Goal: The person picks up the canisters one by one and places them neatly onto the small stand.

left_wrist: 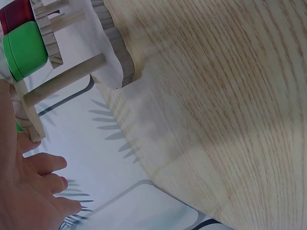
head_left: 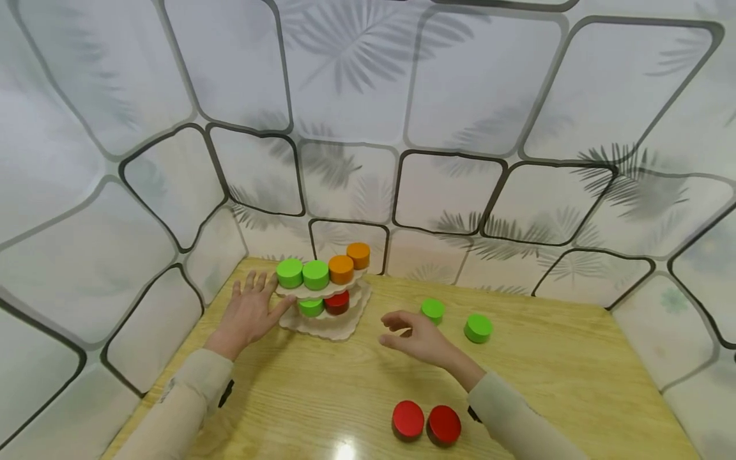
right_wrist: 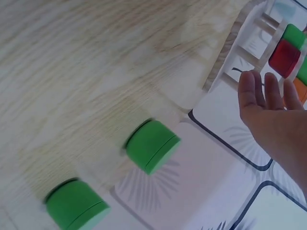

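So your left hand (head_left: 248, 313) is flat on the wooden table (head_left: 322, 390) with the fingers spread wide, fingertips pointing away from you, and the thumb stretched out sideways until it touches the left edge of the little two-tier wooden shelf (head_left: 329, 300). Nothing is gripped there, the hand just rests beside the stand. From the left wrist view you can see the thumb side close to the shelf's dowel posts, with one green disc (left_wrist: 25, 49) tucked in on the lower tier next to a red one (left_wrist: 14, 14).

Your right hand (head_left: 415, 335) hangs a bit above the table just right of the shelf, wrist bent, fingers loosely curled toward the stand and holding nothing. In the right wrist view the fingers look fairly straight and close together, palm open.

The shelf sits near the back left corner of the table. Its top tier carries two green discs (head_left: 302, 273) and two orange discs (head_left: 349, 262) in a row; the lower tier has a green and a red disc.

Two loose green discs (head_left: 432, 310) lie on the table just past your right hand, the nearer one almost beside your knuckles, the other (head_left: 478, 328) further right. Two red discs (head_left: 426, 422) sit touching each other near your right sleeve (head_left: 517, 421).
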Action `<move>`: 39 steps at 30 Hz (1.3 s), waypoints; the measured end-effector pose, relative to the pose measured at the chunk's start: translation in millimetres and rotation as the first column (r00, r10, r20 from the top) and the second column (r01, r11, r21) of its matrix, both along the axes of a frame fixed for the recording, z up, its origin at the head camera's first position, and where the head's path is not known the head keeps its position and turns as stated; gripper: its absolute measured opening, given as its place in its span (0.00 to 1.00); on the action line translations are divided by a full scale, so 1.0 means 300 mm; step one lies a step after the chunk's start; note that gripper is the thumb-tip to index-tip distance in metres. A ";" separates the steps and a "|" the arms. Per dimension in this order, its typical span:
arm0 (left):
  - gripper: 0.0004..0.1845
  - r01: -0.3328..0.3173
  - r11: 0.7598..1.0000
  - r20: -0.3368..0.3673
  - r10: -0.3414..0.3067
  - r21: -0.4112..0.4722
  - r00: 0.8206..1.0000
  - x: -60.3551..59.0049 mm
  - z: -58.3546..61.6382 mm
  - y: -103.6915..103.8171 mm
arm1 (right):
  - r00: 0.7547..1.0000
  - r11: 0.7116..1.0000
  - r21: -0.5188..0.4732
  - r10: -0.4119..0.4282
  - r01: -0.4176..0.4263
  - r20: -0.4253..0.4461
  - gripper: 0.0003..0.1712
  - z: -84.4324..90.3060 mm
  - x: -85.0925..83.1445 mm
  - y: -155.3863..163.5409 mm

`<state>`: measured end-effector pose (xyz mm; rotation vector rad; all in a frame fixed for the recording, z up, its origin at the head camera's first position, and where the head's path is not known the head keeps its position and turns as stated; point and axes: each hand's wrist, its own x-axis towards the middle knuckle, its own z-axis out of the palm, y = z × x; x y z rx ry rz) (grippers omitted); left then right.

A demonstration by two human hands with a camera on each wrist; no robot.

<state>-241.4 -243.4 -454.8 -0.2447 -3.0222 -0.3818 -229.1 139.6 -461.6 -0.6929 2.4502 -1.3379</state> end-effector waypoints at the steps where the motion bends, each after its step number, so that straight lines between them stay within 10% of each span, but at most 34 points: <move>1: 0.47 0.000 1.000 0.000 0.000 0.000 1.000 0.000 0.000 0.000 | 1.000 1.000 -0.004 0.013 -0.013 0.006 0.29 -0.001 0.007 0.011; 39: 0.47 0.001 1.000 -0.013 -0.001 -0.026 1.000 0.001 0.001 -0.002 | 0.992 0.991 -0.102 0.096 -0.087 0.087 0.27 -0.117 0.274 0.317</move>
